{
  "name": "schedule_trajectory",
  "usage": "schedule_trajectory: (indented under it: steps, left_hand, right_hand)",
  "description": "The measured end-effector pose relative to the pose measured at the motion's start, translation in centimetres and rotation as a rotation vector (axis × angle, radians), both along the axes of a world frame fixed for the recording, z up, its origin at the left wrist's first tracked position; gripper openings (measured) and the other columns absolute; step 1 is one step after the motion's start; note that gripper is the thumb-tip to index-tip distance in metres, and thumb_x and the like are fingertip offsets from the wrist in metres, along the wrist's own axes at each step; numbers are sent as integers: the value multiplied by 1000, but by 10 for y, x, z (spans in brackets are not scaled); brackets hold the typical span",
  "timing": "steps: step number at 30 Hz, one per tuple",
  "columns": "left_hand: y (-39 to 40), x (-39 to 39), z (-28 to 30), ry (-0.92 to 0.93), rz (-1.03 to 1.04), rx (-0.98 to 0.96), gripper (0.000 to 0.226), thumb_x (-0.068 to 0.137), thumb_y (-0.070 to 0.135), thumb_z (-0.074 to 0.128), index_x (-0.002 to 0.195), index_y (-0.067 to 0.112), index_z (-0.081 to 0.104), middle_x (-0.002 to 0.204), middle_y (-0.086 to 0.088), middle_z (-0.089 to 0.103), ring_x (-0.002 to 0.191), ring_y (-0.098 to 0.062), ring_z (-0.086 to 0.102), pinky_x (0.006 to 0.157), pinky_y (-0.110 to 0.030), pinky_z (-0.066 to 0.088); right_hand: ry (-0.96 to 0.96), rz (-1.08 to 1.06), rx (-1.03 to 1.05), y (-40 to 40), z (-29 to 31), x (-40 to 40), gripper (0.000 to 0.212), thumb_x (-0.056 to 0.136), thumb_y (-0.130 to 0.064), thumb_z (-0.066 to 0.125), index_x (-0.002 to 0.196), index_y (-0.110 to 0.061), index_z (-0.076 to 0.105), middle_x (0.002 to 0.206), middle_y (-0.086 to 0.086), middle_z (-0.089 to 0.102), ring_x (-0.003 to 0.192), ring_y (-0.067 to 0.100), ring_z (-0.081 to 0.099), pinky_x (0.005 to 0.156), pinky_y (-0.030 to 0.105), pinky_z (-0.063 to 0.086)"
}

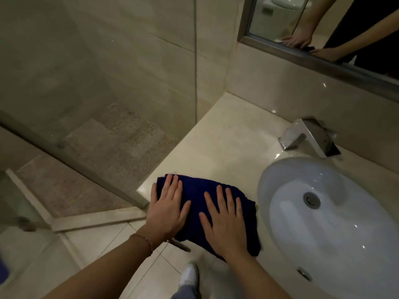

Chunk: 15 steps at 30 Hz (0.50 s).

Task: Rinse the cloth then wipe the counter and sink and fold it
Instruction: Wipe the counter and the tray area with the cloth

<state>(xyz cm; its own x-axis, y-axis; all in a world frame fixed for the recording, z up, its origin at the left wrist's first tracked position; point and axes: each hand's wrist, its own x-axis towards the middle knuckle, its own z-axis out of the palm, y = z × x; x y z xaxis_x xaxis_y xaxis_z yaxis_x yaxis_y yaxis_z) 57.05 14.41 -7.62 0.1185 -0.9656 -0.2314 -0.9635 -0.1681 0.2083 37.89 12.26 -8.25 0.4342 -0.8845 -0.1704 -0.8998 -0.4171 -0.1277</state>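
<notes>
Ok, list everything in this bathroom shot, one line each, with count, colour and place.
cloth: one, dark blue, folded on the counter left of the sink
counter: one, cream stone, running along the wall
sink: one, white oval basin, set in the counter at right
drain: one, chrome, in the basin bottom
faucet: one, chrome, square, behind the sink
mirror: one, metal-framed, on the wall above the faucet
glass shower panel: one, clear, left of the counter
shoe: one, white, on the floor tiles below
left hand: one, flat on the cloth's left part, beaded bracelet on the wrist
right hand: one, flat on the cloth's right part
</notes>
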Motion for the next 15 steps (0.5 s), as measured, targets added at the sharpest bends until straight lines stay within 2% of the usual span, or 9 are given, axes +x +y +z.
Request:
schedule_trajectory:
  steps: [5, 11, 15]
  left_hand:
    - [11, -39, -5, 41, 67, 4, 84, 90, 62, -8, 162, 18, -9, 168, -1, -21, 151, -16, -28, 121, -40, -18]
    - [35, -67, -11, 12, 8, -24, 72, 96, 59, -3, 161, 29, -7, 165, -2, -24, 153, -22, -25, 121, -41, -19]
    - [44, -51, -17, -15, -62, -81, 66, 102, 60, -1, 161, 29, -2, 169, -3, -11, 156, -21, -15, 124, -40, -11]
  right_hand:
    - [-29, -3, -14, 18, -3, -23, 61, 104, -53, 22, 155, -23, 36, 161, 10, 33, 148, 32, 33, 117, 48, 16]
    - [-32, -26, -11, 49, -1, -50, 61, 103, -52, 24, 155, -22, 37, 161, 11, 34, 147, 32, 34, 116, 50, 20]
    - [-28, -16, 4, 55, -5, -41, 63, 102, -53, 23, 154, -20, 38, 161, 14, 33, 148, 36, 32, 117, 55, 20]
